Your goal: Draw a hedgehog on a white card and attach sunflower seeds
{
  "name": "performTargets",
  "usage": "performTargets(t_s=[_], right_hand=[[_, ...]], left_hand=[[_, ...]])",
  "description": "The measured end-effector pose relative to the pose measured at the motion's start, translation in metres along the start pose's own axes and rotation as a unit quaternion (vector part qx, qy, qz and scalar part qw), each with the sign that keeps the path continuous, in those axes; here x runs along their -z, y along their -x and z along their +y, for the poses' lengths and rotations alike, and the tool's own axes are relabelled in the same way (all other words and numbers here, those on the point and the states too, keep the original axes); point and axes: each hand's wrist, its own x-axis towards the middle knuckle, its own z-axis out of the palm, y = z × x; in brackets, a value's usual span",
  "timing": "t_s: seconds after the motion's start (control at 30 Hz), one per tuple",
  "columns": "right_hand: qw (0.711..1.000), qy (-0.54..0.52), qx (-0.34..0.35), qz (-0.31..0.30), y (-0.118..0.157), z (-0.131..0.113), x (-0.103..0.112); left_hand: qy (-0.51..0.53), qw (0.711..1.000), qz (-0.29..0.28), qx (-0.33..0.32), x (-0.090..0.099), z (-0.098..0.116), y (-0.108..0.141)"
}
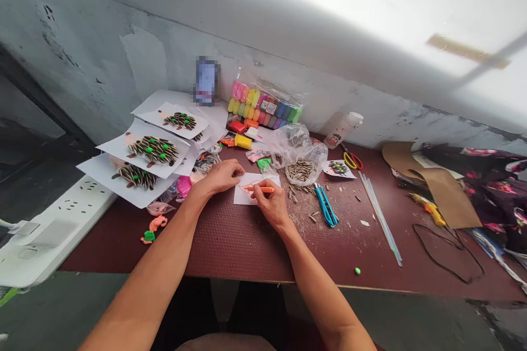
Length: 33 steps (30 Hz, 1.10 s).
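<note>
A small white paper (242, 195) lies on the dark red table, with orange lines drawn on it. My right hand (270, 203) is closed on an orange pen (265, 190), whose tip is over the drawing. My left hand (224, 176) rests at the paper's upper left edge, fingers bent; whether anything is under them is hidden. Just right of the paper sits a clear plastic bag (313, 167) of striped seeds, with loose seeds (293, 193) beside it. Hedgehog pictures made of seeds (152, 149) are stacked on the left.
A blue cutter (326, 205), scissors (353, 160), glue sticks (381, 219), a white bottle (344, 129) and a glue gun (430, 209) with its cord lie rightward. Colored clay packs (263, 107) stand behind. A power strip (53, 230) is at left.
</note>
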Motion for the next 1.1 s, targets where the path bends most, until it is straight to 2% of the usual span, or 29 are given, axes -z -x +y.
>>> performTargets(t_s=[0.33, 0.83, 1.1], right_hand=[[0.999, -0.014, 0.001, -0.03, -0.0003, -0.0004, -0.0019], [1.0, -0.009, -0.005, -0.011, 0.0005, -0.0011, -0.0014], [0.999, 0.004, 0.013, -0.03, 0.0003, 0.0013, -0.0049]], left_hand=[[-0.001, 1.0, 0.002, -0.002, 0.0013, 0.0009, 0.001], [0.002, 1.0, 0.0, 0.0, 0.0028, 0.0012, 0.0013], [-0.006, 1.0, -0.006, 0.004, 0.0031, 0.0033, 0.0015]])
